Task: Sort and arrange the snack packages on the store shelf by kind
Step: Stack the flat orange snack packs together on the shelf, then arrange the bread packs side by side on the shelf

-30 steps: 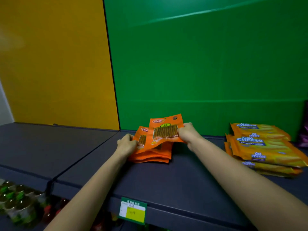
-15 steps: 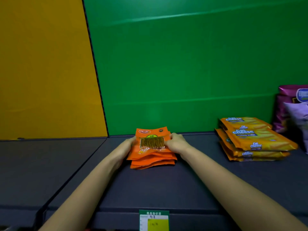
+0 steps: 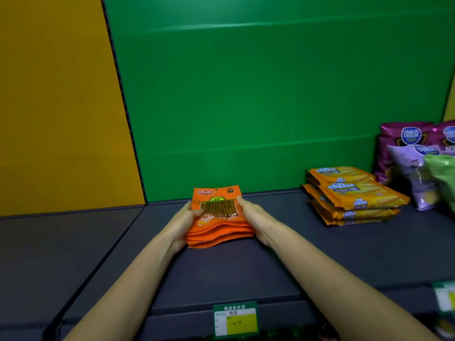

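Centre frame on the shelf (image 3: 246,267), the left grip (image 3: 183,223) clasps the orange packs (image 3: 219,227), thumb on top. The right grip (image 3: 256,217) presses flat against their right edge, likely squaring the stack.

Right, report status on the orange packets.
Left hand grips orange packet stack, thumb on top. Right hand pressed flat to its right edge. Stack flat on shelf. Cal Cheese packs clear, right.

Right of the orange packet stack (image 3: 219,227), a green bag (image 3: 443,175) is sliced off by the frame edge, half covering the purple bags (image 3: 403,139). Below the stack, the price tag (image 3: 235,319) writing's too small to read. Lower packets show front edges only.
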